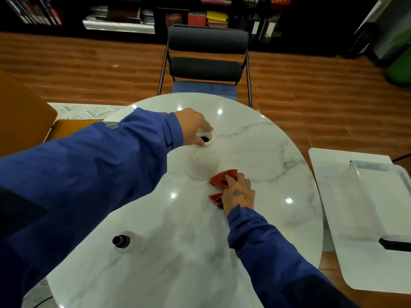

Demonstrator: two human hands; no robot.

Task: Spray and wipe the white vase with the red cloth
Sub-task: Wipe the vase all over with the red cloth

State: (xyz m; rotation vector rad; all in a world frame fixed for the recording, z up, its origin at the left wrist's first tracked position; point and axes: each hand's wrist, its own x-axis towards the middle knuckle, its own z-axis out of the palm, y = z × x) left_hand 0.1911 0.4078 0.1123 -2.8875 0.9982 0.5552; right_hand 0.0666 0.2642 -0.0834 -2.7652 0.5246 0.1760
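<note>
White vase [201, 165] stands upright near the middle of the round marble table [255, 147], its dark mouth facing up. The left hand [193, 127] reaches in from the left in a blue sleeve and grips the neck of the white vase just below the rim, with the fingers curled round it. The right hand [239, 192] holds the bunched red cloth [221, 178], fingers closed over it. The cloth lies on the table and its far edge touches the foot of the vase on the right side. A spray bottle [122, 241] with a dark cap stands on the near part of the table, just beside the left forearm and well apart from the vase. A dark chair [206, 54] stands at the far side of the table. To the right, a smaller table [333, 196] carries a clear tray [382, 196].
</note>
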